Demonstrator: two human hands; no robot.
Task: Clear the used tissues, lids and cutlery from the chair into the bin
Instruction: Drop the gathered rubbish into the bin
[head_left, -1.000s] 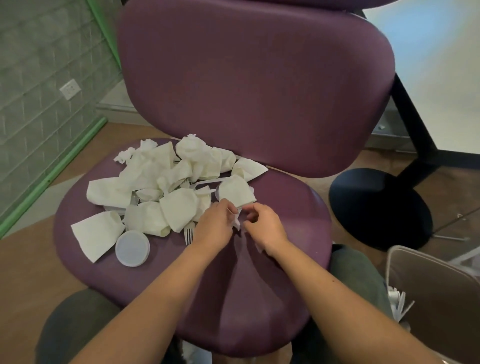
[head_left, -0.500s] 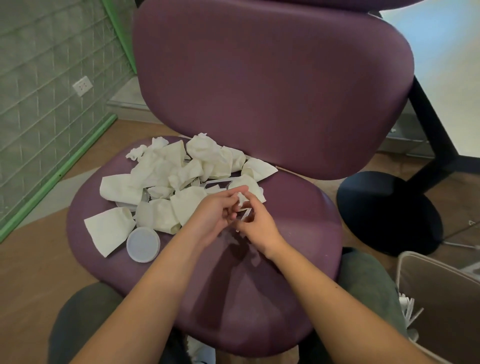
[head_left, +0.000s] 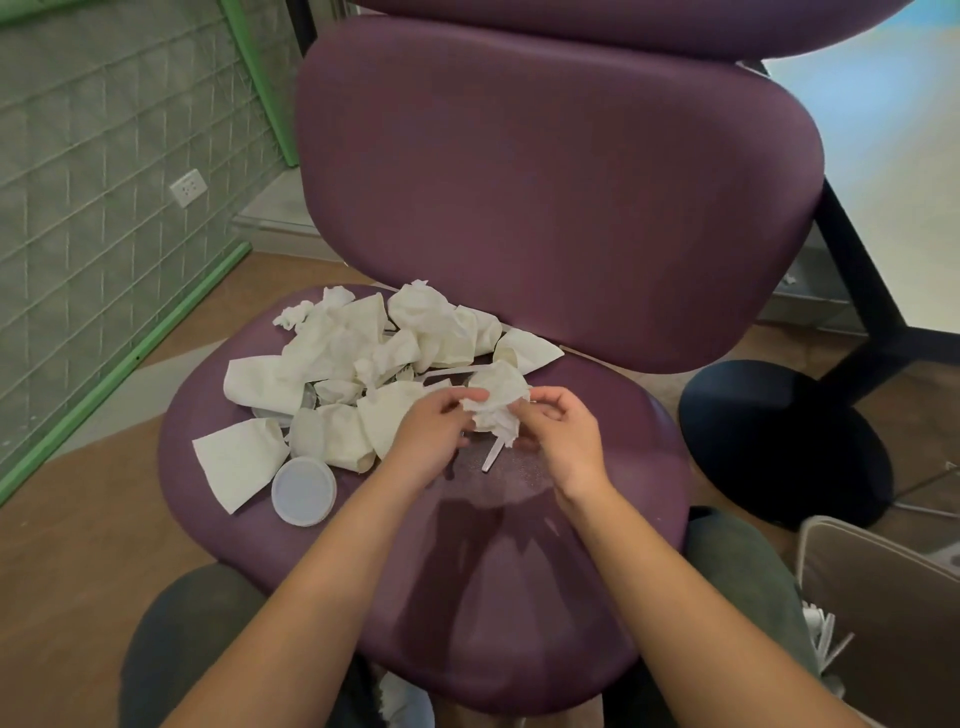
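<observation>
Head view: bin (head_left: 883, 618) holds cutlery (head_left: 826, 642), probably.

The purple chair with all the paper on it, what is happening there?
A person is clearing rubbish off the purple chair. Both hands, left hand and right hand, hold one crumpled tissue above the seat. Many tissues and a round lid are still there. The bin stands at the right.
</observation>
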